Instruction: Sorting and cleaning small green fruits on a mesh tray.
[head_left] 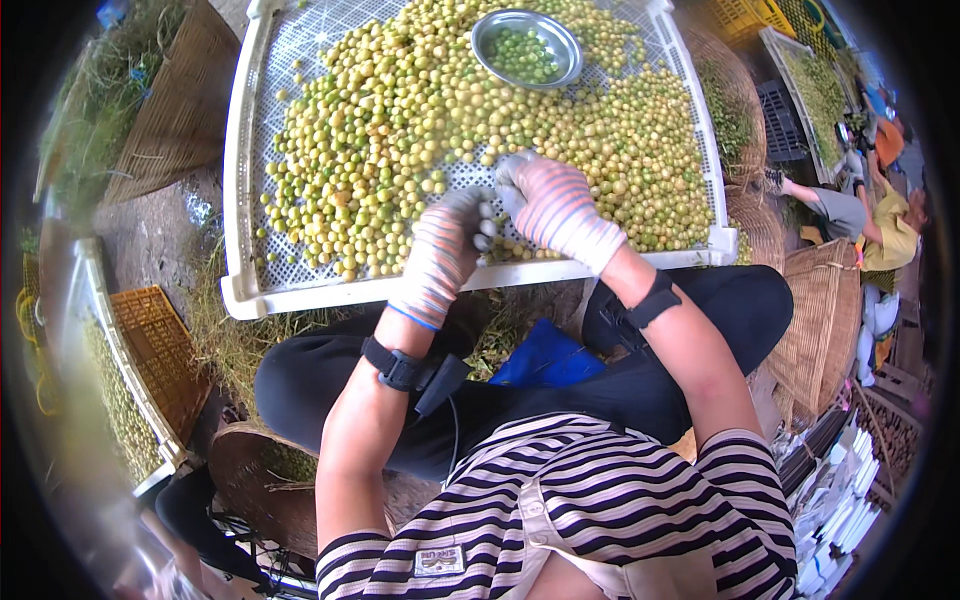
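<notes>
A white plastic tray [236, 200] with a mesh bottom lies in front of my knees, spread with small round yellow-green fruits [370, 130]. Both my hands wear striped gloves with grey fingertips. Over the tray's near part, my left hand [440, 248] has its fingers curled inward; whatever they may hold is hidden. My right hand [560, 208] is a little farther in, its fingers bent closed among the fruits, and their contents do not show. The hands are apart, with bare mesh between them. A metal bowl [572, 72] of greener fruits rests on the tray's far side.
Woven baskets stand at the far left [180, 100] and right [820, 310]. An orange crate [160, 345] and another fruit tray [95, 270] are on the left. Blue cloth [545, 355] lies between my legs. A person in yellow [890, 235] sits at the right.
</notes>
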